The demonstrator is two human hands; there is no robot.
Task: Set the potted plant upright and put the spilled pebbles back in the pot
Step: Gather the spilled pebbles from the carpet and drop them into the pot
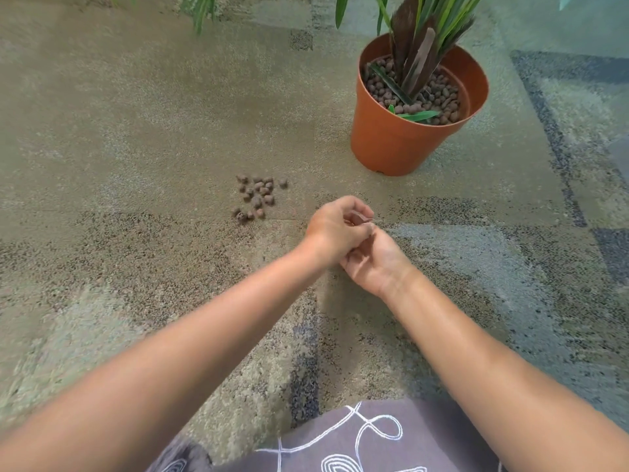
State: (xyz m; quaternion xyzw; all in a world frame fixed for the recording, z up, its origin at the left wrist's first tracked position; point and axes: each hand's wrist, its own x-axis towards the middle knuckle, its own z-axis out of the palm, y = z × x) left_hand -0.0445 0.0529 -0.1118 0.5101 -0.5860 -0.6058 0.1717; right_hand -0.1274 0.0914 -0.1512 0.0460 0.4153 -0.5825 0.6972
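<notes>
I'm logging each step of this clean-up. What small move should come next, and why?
Probably reach the left hand to the small cluster of brown clay pebbles on the carpet: the orange plastic pot already stands upright, and both hands sit together beside the pile.

Mottled beige-and-grey carpet [136,114] covers the floor, seemingly in tiles, evenly lit.

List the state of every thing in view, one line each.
Pot: upright on the carpet, holding pebbles.
Plant: standing in the pot.
Spilled pebbles: loose cluster on the carpet, apart from the pot.
Left hand: curled, touching the right; contents unclear.
Right hand: cupped under the left.
</notes>
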